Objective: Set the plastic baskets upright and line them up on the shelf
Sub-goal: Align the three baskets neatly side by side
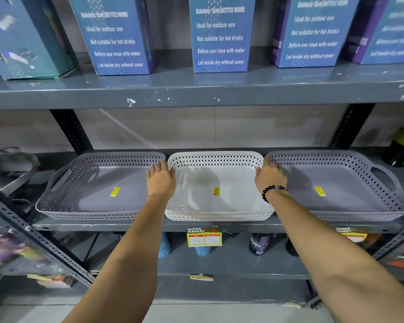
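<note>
So the white basket (219, 190) sits upright in the middle of the frame on the shelf (149, 226), squeezed between two grey baskets (98, 190) (338, 187), rims basically touching. The left hand (161, 180) rests flat on its left rim and the right hand (269, 176) on its right rim, both grips loose, fingers spread, not clamped on anything. My guess: any shove sideways bumps a neighbour out of line, and pushing one side harder would skew it. The front lip also hangs close to the shelf edge, right above the price tag (204, 237).
</note>
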{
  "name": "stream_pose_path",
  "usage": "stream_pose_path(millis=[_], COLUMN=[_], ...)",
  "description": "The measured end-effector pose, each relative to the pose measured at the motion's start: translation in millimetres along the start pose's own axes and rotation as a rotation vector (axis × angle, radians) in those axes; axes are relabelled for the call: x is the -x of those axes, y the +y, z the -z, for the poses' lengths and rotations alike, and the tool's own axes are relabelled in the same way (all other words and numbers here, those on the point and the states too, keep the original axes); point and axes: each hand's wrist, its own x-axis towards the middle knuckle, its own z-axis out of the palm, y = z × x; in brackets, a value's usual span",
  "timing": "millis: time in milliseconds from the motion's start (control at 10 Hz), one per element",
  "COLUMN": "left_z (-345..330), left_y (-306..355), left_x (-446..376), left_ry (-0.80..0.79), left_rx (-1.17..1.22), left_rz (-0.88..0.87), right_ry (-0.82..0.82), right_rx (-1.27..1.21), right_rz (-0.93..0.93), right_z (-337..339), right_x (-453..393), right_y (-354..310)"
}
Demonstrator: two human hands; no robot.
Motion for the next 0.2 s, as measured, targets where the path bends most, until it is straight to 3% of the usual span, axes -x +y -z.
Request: stream_pose_path(millis=[200], left_z=[37], left_y=[15], left_x=[62], left_ry=[0.193], left_rx=[-0.034], left_rz=[-0.174], right_ry=[0.15], right_rx=[0.008], right_rz=[0.152], right_z=[31], right_x=[60], right_y=[-29])
